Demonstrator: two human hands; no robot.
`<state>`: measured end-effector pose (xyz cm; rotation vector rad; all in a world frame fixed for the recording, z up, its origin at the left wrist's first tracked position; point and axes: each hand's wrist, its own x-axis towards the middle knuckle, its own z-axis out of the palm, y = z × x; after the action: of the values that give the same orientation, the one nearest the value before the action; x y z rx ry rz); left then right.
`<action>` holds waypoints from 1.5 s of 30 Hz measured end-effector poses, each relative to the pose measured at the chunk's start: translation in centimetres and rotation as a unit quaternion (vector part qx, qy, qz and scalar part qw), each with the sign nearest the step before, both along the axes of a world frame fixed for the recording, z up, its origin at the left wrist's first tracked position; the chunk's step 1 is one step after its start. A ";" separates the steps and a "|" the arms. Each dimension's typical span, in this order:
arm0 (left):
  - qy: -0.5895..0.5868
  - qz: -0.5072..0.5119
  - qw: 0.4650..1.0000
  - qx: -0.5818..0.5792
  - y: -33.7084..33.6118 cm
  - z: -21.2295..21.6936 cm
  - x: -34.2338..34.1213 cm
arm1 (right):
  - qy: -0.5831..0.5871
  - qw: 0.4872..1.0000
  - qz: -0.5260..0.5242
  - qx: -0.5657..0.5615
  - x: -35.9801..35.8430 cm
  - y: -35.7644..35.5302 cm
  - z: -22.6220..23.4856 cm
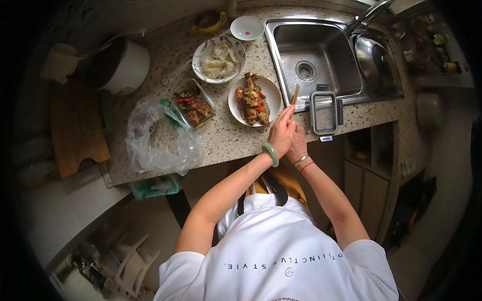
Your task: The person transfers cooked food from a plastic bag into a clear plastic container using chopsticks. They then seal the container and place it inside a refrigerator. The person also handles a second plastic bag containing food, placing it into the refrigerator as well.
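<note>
My left hand [281, 133], with a green bangle on the wrist, and my right hand [297, 145], with thin bracelets, are pressed together over the counter's front edge. Both close on a pair of wooden chopsticks [295, 95] that stick up toward the sink. Just left of the hands stands a white plate with a cooked fish and red peppers [254, 100]. A clear rectangular container lid [325, 112] lies right of the hands.
A glass container of cooked food [194, 106] and a crumpled plastic bag [155, 135] lie left. Behind are a patterned plate of dumplings [219, 59], a small white dish [246, 27], a steel sink [311, 55] with a pan [374, 57], and a rice cooker [123, 65].
</note>
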<state>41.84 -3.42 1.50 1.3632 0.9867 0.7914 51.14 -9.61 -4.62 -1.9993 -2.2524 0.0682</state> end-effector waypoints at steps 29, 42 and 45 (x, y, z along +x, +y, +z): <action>-0.248 0.239 0.938 -0.036 4.0 7.1 -12.2 | 0.840 0.517 -0.115 -0.113 -11.0 9.5 13.8; 0.140 0.434 0.881 -0.130 3.5 -0.1 -35.3 | 0.509 0.811 -0.004 -0.288 -33.1 16.7 2.6; 0.176 0.446 0.872 -0.097 4.4 2.0 -36.2 | 0.516 0.832 0.046 -0.197 -33.7 18.9 0.1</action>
<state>5.67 0.99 3.51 0.8403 1.9969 1.0856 17.46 9.33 -4.55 -1.3691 -1.6232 1.3514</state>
